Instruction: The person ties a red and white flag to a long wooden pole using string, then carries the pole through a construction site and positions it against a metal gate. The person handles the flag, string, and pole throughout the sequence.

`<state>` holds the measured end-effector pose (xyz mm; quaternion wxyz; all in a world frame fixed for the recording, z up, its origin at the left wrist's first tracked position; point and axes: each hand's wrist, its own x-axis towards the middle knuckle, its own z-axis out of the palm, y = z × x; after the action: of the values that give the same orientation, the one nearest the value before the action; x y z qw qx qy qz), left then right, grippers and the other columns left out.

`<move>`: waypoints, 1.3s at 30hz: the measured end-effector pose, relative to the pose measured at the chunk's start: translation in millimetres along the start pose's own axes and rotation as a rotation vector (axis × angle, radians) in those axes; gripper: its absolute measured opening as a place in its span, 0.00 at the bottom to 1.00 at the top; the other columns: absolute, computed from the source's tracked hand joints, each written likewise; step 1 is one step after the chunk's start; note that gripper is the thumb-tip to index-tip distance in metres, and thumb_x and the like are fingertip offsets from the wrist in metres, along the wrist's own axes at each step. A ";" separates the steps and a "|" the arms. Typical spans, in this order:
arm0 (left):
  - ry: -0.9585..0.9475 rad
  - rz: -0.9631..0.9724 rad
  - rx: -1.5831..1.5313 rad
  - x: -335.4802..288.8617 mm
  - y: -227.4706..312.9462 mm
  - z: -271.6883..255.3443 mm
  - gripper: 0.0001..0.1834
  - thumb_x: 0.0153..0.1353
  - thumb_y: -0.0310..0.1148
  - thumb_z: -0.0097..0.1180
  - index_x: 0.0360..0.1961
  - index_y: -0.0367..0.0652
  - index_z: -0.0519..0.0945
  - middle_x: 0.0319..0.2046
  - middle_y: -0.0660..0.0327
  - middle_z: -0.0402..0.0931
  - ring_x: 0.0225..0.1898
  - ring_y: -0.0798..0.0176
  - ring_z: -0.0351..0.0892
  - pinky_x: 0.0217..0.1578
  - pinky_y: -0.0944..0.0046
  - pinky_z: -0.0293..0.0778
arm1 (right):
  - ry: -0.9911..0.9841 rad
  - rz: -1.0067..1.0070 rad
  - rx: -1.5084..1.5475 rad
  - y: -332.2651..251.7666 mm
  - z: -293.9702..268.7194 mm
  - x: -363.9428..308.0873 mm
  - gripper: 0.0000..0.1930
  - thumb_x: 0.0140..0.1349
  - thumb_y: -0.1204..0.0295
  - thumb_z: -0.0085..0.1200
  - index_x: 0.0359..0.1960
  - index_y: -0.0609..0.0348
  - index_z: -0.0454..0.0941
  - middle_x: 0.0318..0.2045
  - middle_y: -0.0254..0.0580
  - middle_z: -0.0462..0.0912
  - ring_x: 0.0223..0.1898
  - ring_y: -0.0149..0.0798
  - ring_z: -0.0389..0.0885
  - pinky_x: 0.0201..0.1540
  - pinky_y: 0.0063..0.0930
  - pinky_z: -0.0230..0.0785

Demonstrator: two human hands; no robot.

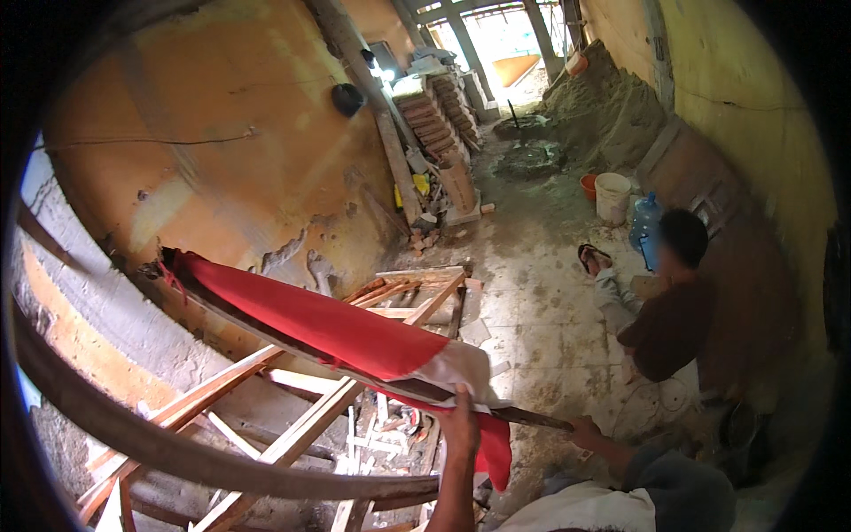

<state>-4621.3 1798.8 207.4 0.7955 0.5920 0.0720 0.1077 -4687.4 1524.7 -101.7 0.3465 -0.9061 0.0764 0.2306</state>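
Across the view slants a long wooden pole (523,417) with a red and white flag (328,315) attached along it. The cloth is red over most of its length, with a white part near my hands and a red end hanging below. My left hand (461,424) is closed round the pole beside the white cloth. Nearer the pole's lower right end, my right hand (585,433) grips the bare wood. The pole's far end rises to the left, near the orange wall.
Beneath the flag stands a wooden frame (324,417) of beams over scraps. A curved rail (222,474) crosses the lower left. To the right a person (669,310) sits by a blue water jug (645,222) and a white bucket (612,197). Farther back are stacked sacks (434,115) and a sand heap (603,106).
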 end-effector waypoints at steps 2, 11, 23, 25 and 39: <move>-0.013 -0.049 0.087 63.1 -40.9 -6.0 0.33 0.73 0.42 0.58 0.67 0.31 0.64 0.61 0.49 0.71 0.60 0.54 0.72 0.63 0.56 0.66 | 0.135 -0.040 -0.226 15.0 -5.0 22.6 0.40 0.66 0.55 0.65 0.76 0.47 0.60 0.61 0.49 0.78 0.56 0.52 0.80 0.59 0.49 0.72; 0.122 0.191 -0.122 234.2 -52.0 8.9 0.32 0.62 0.34 0.70 0.63 0.31 0.70 0.56 0.52 0.75 0.55 0.54 0.77 0.60 0.53 0.72 | -0.122 0.167 -0.001 104.4 -35.1 116.1 0.36 0.63 0.53 0.67 0.69 0.56 0.71 0.49 0.52 0.85 0.46 0.49 0.86 0.51 0.46 0.78; 0.272 0.137 -0.075 530.2 -84.1 130.1 0.29 0.56 0.21 0.62 0.61 0.28 0.72 0.57 0.52 0.75 0.54 0.56 0.76 0.60 0.57 0.69 | -0.003 0.542 0.448 82.0 -186.5 285.6 0.17 0.67 0.61 0.62 0.49 0.60 0.81 0.36 0.44 0.86 0.33 0.37 0.85 0.33 0.34 0.78; 0.278 0.158 -0.151 578.7 -91.6 163.7 0.29 0.56 0.22 0.62 0.61 0.28 0.72 0.58 0.53 0.75 0.55 0.57 0.75 0.61 0.57 0.69 | 0.077 0.601 0.610 46.1 -231.8 331.8 0.16 0.68 0.64 0.61 0.51 0.61 0.80 0.35 0.43 0.85 0.29 0.36 0.83 0.30 0.33 0.76; 0.237 0.046 -0.198 860.2 -189.6 396.4 0.36 0.55 0.22 0.69 0.66 0.33 0.70 0.58 0.54 0.75 0.56 0.55 0.77 0.59 0.54 0.74 | -0.081 0.222 -0.041 81.8 -429.5 744.5 0.26 0.69 0.49 0.54 0.51 0.60 0.84 0.40 0.49 0.89 0.44 0.50 0.86 0.52 0.49 0.76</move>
<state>-3677.7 1600.0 151.5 0.8333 0.4952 0.1410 0.2015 -3898.4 1194.7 -220.0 0.3028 -0.8890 0.1576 0.3053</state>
